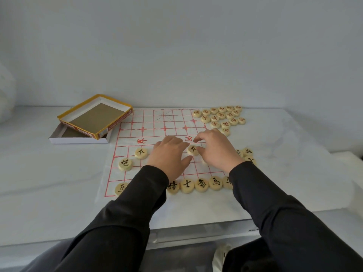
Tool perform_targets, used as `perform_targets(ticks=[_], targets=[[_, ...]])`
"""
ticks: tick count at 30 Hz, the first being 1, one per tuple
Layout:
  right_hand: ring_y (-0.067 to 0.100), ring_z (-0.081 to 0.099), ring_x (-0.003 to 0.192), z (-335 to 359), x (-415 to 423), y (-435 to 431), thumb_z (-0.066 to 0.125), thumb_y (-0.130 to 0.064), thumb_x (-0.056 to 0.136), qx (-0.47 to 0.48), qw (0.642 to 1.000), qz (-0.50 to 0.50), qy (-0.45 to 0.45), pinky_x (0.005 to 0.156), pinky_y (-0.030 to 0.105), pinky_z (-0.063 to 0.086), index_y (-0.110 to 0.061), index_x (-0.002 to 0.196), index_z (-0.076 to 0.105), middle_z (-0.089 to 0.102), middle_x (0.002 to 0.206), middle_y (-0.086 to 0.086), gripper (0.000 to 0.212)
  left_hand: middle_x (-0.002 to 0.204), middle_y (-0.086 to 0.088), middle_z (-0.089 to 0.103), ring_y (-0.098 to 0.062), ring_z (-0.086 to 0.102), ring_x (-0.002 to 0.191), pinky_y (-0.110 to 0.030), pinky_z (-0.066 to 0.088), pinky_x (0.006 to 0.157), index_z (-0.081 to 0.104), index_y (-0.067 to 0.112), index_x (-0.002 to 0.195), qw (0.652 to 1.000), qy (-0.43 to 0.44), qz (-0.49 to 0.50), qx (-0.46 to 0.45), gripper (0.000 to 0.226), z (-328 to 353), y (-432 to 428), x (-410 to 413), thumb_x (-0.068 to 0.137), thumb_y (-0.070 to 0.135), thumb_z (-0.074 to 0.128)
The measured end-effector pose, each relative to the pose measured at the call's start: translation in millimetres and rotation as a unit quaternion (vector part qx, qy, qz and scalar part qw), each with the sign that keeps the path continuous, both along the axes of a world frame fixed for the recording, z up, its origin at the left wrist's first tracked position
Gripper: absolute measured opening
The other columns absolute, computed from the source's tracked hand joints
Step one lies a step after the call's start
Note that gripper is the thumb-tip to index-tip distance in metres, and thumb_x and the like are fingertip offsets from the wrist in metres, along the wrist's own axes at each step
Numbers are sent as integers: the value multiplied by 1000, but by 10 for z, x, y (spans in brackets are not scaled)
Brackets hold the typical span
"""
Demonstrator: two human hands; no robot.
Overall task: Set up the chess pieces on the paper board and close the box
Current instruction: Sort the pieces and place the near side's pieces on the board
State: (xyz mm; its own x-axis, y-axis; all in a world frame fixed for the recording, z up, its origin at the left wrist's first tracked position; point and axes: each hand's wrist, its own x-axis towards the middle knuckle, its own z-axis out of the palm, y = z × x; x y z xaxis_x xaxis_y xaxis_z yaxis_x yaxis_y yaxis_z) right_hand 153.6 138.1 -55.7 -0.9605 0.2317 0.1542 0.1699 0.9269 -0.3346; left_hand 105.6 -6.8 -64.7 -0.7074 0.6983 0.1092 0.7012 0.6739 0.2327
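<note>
**Board set-up in progress, box open**

- Tabletop (59, 173): white, and carries everything below.
- Paper board (157, 122): white sheet with a red grid, lying flat in the middle of the tabletop. Its far half holds no pieces on the grid.
- Box: open, at the far left, just beside the paper board's far left corner. The white tray (78, 140) sits on the tabletop. The yellow-rimmed lid (84, 128) lies inside-up and tilted across the tray.
- Sleeves (117, 222): dark, both arms reach in from the near edge.
- Red pieces (222, 116): a tight cluster at the far right corner of the paper board, faces up.
- Black row (202, 184): discs touching side by side along the near edge, partly hidden by the arms.
- Other black discs: two at the left of the board (141, 153) (125, 163), and a few loose ones (245, 153) beside the right wrist.
- Left hand (169, 154): palm down over the board, fingers relaxed, thumb stretched toward the middle piece.
- Right hand (218, 148): fingers curled, thumb at the edge of the middle piece, index finger arched over it. Cannot tell if it actually pinches.
- Middle piece (193, 150): black-marked disc lying flat on the board between the two hands.
</note>
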Motion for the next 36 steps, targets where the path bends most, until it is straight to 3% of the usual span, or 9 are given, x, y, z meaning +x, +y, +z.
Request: perform_targets(ticks=[4, 10, 14, 18, 21, 24, 29, 33, 36], targets=[[18, 45, 121, -12, 113, 161, 57, -18, 90, 3, 999, -19, -27, 99, 33, 39, -19, 118, 62, 58, 124, 2, 28, 151, 4, 27, -17, 10, 143, -46, 15, 115, 31, 27, 143, 999, -6, -19, -40, 53, -69, 28, 48, 94, 48, 38], [22, 58, 108, 104, 312, 613, 49, -18, 91, -32, 981, -190, -6, 87, 31, 46, -17, 113, 63, 63, 118, 3, 26, 153, 5, 24, -17, 8, 143, -43, 9, 116, 30, 28, 143, 997, -6, -45, -54, 53, -87, 57, 80, 95, 47, 37], [25, 60, 96, 198, 416, 868, 46, -23, 93, -33, 969, -235, -62, 78, 30, 45, -7, 103, 65, 67, 107, 9, 27, 154, 5, 22, -17, 7, 143, -41, 7, 116, 30, 29, 143, 996, -4, -59, -65, 51, -87, 75, 98, 95, 45, 38], [26, 48, 122, 260, 498, 934, 58, -51, 86, -63, 952, -182, -238, 95, 33, 39, -14, 139, 39, 44, 139, 10, 67, 154, 5, 21, -17, 7, 143, -39, 7, 116, 30, 29, 143, 996, -4, -60, -61, 50, -74, 76, 101, 96, 43, 39], [27, 38, 131, 249, 550, 918, 70, -54, 74, -35, 933, -127, -336, 104, 36, 38, -25, 149, 13, 23, 149, 7, 98, 153, 5, 22, -16, 8, 143, -38, 8, 116, 30, 29, 143, 997, -2, -57, -54, 50, -67, 72, 99, 96, 41, 40], [26, 40, 130, 195, 523, 880, 77, -45, 71, -42, 942, -105, -317, 105, 35, 38, -27, 149, 11, 22, 147, 7, 104, 153, 5, 23, -16, 9, 143, -38, 9, 116, 31, 29, 143, 997, 0, -55, -47, 50, -63, 70, 93, 96, 40, 40], [27, 46, 122, 119, 427, 849, 69, -46, 79, -28, 960, -108, -256, 98, 34, 41, -21, 145, 26, 30, 143, 8, 83, 153, 5, 23, -16, 9, 143, -37, 8, 116, 32, 29, 143, 998, 0, -52, -44, 49, -63, 61, 80, 96, 39, 41], [26, 34, 130, 144, 406, 806, 75, -43, 73, 18, 968, -96, -229, 105, 40, 37, -25, 143, 30, 30, 143, 7, 86, 153, 5, 24, -16, 9, 143, -37, 9, 116, 33, 28, 142, 998, 0, -46, -37, 48, -69, 48, 62, 96, 38, 42], [22, 29, 131, 149, 383, 748, 77, -29, 74, 24, 983, -57, -175, 106, 37, 34, -27, 130, 48, 31, 143, 2, 63, 153, 5, 24, -16, 9, 143, -36, 9, 116, 33, 28, 142, 998, 2, -45, -33, 48, -71, 49, 54, 96, 37, 42]])
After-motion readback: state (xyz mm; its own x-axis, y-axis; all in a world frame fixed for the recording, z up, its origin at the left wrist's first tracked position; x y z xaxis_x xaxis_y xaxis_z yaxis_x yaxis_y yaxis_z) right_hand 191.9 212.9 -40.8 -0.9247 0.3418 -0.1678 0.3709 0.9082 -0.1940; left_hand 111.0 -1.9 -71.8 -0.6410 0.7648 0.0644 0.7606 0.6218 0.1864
